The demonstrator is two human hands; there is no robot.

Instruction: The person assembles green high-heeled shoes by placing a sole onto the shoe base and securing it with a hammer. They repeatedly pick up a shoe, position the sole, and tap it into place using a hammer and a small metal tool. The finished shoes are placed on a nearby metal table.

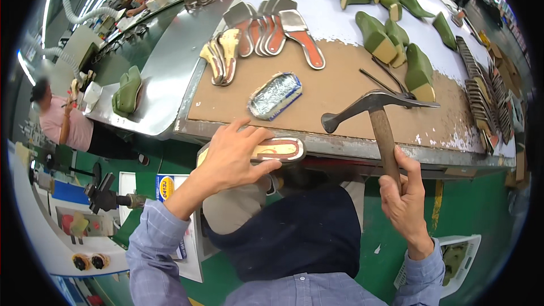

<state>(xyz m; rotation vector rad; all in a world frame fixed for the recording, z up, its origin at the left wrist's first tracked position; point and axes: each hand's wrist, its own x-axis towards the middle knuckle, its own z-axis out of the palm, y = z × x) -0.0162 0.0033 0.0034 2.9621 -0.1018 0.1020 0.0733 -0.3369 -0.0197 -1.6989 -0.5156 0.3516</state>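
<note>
My left hand (235,156) lies over a shoe last (288,148) held bottom up at the table's front edge. Its underside carries a cream insole with a reddish-brown border and a white rim. The fingers curl across the last and hide its left part. In my right hand (405,201), wrapped around the wooden handle, is a shoemaker's hammer (383,133). Its dark metal head is raised above the table edge, to the right of the last and apart from it. A foil-lined, blue-edged tray (276,96) sits just beyond my left hand.
Reddish-brown insoles with grey ends (306,39) and cream ones (226,54) lie further back. Several green lasts (419,71) stand right, near a dark-handled tool (382,79). Stacked pieces (481,93) line the right edge. A white crate (464,263) is low right; a person in pink (62,122) works left.
</note>
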